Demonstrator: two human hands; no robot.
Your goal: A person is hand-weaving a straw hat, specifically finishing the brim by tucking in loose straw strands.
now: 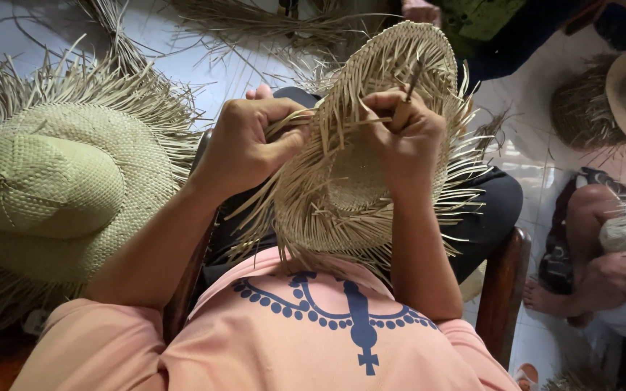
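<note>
**Loose straw ends being worked on an unfinished hat**

The hat [360, 181] is lying in the person's lap, hollow side up, its rim bristling with loose strands [465, 181]. The left hand [244, 145] is gripping the near-left rim, fingers curled tight and pinching a small bunch of strands against the thumb. The right hand [407, 134] is closing on a thin dark tool [413, 78], its fingers pressed together around the shaft, with the tip poking up past the knuckles towards the far rim.

Left of the left hand, a greenish finished hat [59, 188] is resting on the floor [182, 58]. Right of the right hand, another person's foot [545, 297] is showing by more straw work.

Risk, as I judge it: the dry strands could be snapping or slipping out of the pinch if pulled too hard, and the tool could be splitting the weave if forced.
</note>
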